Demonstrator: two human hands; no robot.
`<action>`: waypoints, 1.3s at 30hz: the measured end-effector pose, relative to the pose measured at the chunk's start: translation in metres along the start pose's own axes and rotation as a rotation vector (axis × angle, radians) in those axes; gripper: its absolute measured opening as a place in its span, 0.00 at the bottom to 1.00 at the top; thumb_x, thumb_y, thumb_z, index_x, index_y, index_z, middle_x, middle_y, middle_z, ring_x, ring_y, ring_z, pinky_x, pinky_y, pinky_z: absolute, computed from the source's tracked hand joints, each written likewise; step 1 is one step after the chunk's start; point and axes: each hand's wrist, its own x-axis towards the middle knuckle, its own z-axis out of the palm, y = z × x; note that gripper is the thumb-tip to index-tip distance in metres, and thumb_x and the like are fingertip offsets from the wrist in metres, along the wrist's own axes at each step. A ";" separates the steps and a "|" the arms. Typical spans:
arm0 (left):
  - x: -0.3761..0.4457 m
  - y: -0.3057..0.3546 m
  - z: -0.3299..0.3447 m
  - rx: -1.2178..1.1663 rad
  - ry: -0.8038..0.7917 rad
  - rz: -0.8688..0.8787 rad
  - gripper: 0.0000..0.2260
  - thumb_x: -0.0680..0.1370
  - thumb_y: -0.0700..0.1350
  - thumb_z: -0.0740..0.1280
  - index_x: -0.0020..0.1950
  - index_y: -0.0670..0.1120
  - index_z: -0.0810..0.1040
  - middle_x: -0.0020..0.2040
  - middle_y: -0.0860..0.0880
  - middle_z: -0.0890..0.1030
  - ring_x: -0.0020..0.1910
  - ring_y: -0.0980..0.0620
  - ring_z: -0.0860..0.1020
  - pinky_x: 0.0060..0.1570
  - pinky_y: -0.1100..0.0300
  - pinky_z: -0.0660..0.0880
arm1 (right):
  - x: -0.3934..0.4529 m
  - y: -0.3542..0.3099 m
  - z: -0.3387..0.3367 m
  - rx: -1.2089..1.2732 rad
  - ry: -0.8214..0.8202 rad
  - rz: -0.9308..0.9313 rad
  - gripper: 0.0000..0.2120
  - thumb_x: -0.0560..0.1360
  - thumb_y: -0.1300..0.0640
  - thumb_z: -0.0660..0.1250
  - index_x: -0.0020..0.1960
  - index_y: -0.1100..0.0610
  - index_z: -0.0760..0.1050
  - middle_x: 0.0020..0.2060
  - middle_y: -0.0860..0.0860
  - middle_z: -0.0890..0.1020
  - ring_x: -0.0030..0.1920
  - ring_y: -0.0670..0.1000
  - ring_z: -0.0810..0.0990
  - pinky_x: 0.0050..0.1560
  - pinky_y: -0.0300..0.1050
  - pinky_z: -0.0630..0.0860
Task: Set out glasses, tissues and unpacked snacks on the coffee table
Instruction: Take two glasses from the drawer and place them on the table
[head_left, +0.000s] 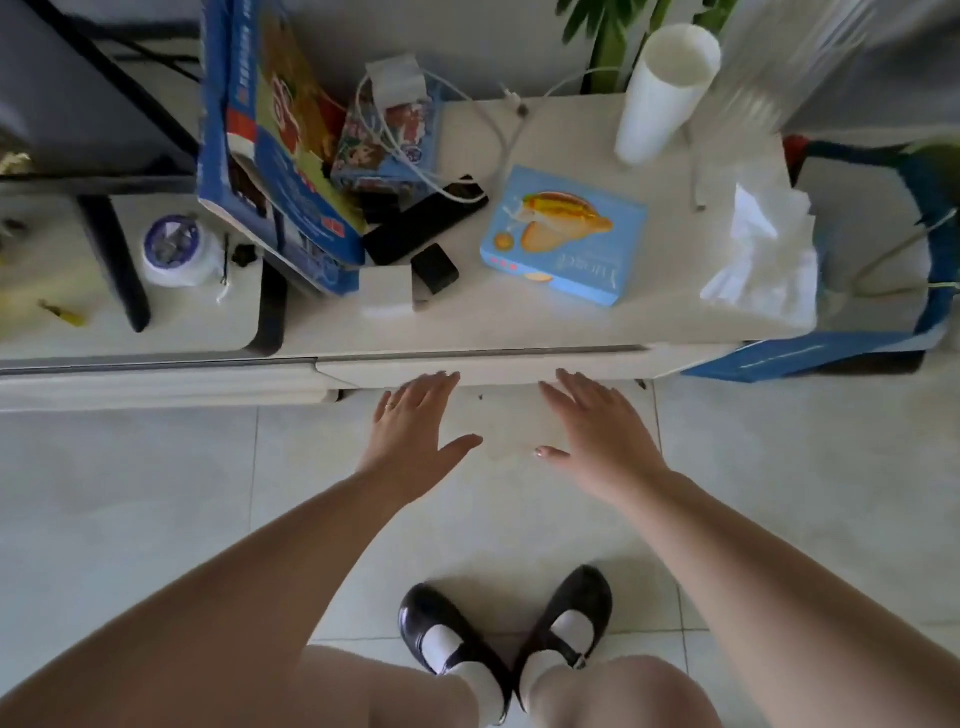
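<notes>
Currently both hands empty, fingers straight and spread: left hand (413, 421) and right hand (597, 423) palms down, just short of the table (519, 322) front edge, fingertips over the lip. Holding nothing.

Snack box (563, 236), light blue, flat on the table, straight ahead and slightly right of the midline between the hands. Long axis roughly front-to-back, tilted a bit toward the left at the far end. Nearer the right hand; near corner closest to that hand.

Tissues (763, 254) loose in a white heap at the table's right end, well right of the right hand. Stack of white cups (665, 93) upright at the far right rear, near the plant. No glasses visible, unless the cups count.

Tall blue carton (275, 140) leaning at far left, ahead of the left hand, smaller snack pack (389, 135) and cables behind it.

Likely next: forward reach with right hand for the box; a judgement only.
</notes>
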 end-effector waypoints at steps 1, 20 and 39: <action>0.010 -0.004 0.011 0.004 0.006 0.008 0.33 0.76 0.59 0.63 0.77 0.51 0.55 0.77 0.50 0.58 0.76 0.49 0.54 0.75 0.50 0.49 | 0.009 0.005 0.010 -0.019 0.013 -0.007 0.35 0.77 0.42 0.59 0.77 0.52 0.48 0.78 0.51 0.48 0.77 0.52 0.47 0.75 0.53 0.47; 0.068 -0.010 0.068 0.082 0.264 -0.071 0.27 0.75 0.59 0.63 0.72 0.49 0.67 0.61 0.46 0.72 0.66 0.41 0.66 0.74 0.40 0.44 | 0.079 0.033 0.052 -0.045 0.400 -0.072 0.28 0.68 0.55 0.74 0.66 0.60 0.72 0.52 0.58 0.77 0.52 0.62 0.76 0.58 0.57 0.72; -0.017 -0.017 0.110 -0.078 0.019 -0.179 0.14 0.74 0.55 0.67 0.59 0.53 0.79 0.58 0.52 0.80 0.61 0.48 0.74 0.59 0.54 0.66 | 0.000 0.028 0.102 0.276 0.058 0.021 0.14 0.75 0.52 0.67 0.59 0.52 0.79 0.54 0.50 0.81 0.57 0.54 0.76 0.55 0.47 0.71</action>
